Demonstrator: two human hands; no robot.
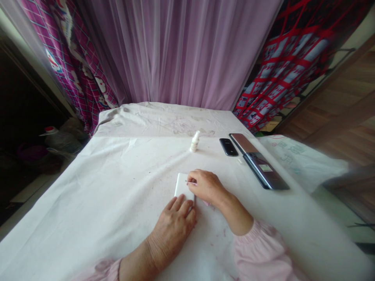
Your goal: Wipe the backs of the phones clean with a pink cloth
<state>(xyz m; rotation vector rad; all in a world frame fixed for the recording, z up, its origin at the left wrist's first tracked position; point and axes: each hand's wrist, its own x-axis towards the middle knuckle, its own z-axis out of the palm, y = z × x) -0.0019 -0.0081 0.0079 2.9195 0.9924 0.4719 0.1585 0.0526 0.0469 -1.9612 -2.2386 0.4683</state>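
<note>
A flat white rectangular slab (182,184) lies on the white-covered table, its kind not clear. My left hand (175,220) rests over its near end, fingers stretched out and lying flat on it. Over the slab's right side, my right hand (206,186) is closed in a pinch. A thin pink piece (191,183) shows between its fingers, mostly hidden by them. Another pink bit (206,203) peeks out below the right hand, and I cannot tell whether it is the same piece. Beyond the slab stands a small white bottle (195,142), upright.
To the right lie a small black phone (228,147), a long pinkish-brown case (243,143) and a shiny grey phone-like device (265,169). A white plastic bag (301,158) is at the table's right edge. Purple curtains (175,54) hang behind the white tablecloth (117,187).
</note>
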